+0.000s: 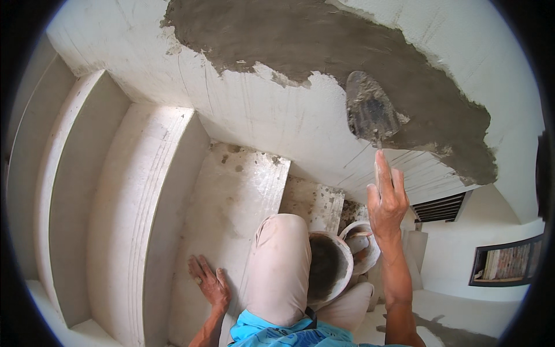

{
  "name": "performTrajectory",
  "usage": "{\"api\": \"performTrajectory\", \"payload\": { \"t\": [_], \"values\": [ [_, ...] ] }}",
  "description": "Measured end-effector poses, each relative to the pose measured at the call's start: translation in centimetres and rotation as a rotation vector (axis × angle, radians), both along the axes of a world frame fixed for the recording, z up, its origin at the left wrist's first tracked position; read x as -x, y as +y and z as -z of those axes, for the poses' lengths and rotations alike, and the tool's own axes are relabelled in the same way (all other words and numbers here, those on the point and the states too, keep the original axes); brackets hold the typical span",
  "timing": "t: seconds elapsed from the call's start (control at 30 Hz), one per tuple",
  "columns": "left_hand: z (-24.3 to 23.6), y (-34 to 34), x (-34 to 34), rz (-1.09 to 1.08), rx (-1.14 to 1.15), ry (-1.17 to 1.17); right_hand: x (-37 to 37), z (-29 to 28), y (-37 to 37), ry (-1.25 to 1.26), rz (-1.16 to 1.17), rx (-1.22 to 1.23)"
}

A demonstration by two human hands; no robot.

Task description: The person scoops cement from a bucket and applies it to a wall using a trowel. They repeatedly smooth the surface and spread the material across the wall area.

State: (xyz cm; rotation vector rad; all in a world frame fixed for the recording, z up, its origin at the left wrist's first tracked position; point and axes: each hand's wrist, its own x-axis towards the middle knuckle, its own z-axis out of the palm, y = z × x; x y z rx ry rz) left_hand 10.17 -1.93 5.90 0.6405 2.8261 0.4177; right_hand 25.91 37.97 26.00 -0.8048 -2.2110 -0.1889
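Note:
My right hand [388, 202] grips the handle of a pointing trowel [370, 107], its forefinger stretched along toward the blade. Grey mortar smears the blade, which is against or just in front of the wall at the lower edge of a wide patch of wet grey plaster [312, 43]. Flat on a stair tread [219, 191] to the left rests my left hand [209, 284], fingers spread, a ring on one of them. Beside my bent knee stands a bucket [347, 260] with dark grey contents. Most of the trowel's handle is hidden in my grip.
White stair steps [133, 150] climb on the left along the white wall [260, 110]. A second, smaller bucket [365, 254] stands behind the first, something lying across it. Dark splashes spot the lower treads. At right are a slatted dark vent [440, 208] and a framed opening [506, 263].

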Motion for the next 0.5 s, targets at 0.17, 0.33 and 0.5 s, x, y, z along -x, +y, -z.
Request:
{"api": "performTrajectory", "payload": {
  "t": [0.17,0.33,0.5],
  "values": [
    [0.3,0.0,0.1,0.042,-0.019,0.025,1.9,-1.2,0.2,-0.056,-0.053,-0.051],
    [0.0,-0.7,0.3,0.060,-0.093,0.025,1.8,-0.4,1.7,-0.089,0.026,-0.124],
    [-6.2,0.0,3.4,0.285,-0.404,0.104,-1.6,0.0,0.2,-0.137,0.061,0.022]
  ]
}}
